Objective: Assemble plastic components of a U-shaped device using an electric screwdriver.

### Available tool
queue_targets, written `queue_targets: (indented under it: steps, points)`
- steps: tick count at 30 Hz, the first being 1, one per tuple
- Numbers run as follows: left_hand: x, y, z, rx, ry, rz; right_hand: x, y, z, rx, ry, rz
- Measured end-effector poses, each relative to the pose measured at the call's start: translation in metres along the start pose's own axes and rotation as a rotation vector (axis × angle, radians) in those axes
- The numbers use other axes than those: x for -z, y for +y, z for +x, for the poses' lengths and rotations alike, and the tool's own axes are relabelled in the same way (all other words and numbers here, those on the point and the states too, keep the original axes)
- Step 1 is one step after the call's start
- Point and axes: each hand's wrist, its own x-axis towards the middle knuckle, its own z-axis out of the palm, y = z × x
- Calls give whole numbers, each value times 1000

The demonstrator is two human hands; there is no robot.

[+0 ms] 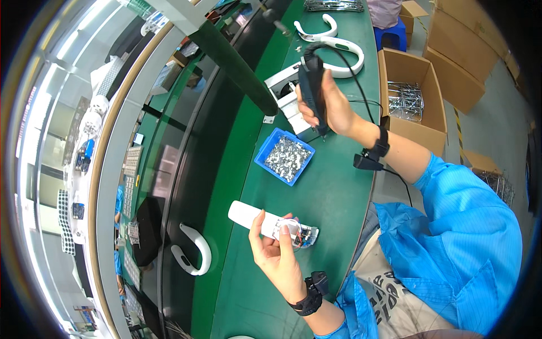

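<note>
My left hand point(278, 261) is closed around a long white plastic housing point(247, 215). At the housing's near end, thin wires and a small circuit board point(307, 236) lie exposed. Farther off and to the right, my right hand point(337, 107) grips a black electric screwdriver point(312, 87), its tip pointing down above the green bench and a cable running from its top. Between the hands sits a blue bin point(278, 175) full of small metal pieces point(287, 159). Just behind the screwdriver, partly hidden by it, stands a white box-like device point(292, 111).
Curved white plastic parts point(350, 56) lie at the bench's far end; another point(204, 254) rests on the dark conveyor belt point(189, 209) at left. A green post point(237, 70) rises beyond the bin. On the floor at right, an open cardboard box point(432, 107) holds metal parts.
</note>
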Motion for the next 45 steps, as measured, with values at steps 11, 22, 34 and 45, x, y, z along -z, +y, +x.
queue_targets:
  steps: [11,22,34,45]
  points:
    - [-7,-4,8,-49,-26,76,-132,-51,-29,52,-285,482]
    - [0,-5,4,-37,-15,82,-172,-36,-45,-41,-457,209]
    - [4,-9,2,-48,-20,62,-177,-17,-50,-33,-418,180]
    - [7,-25,-1,-121,78,85,-188,-16,-58,37,-600,249]
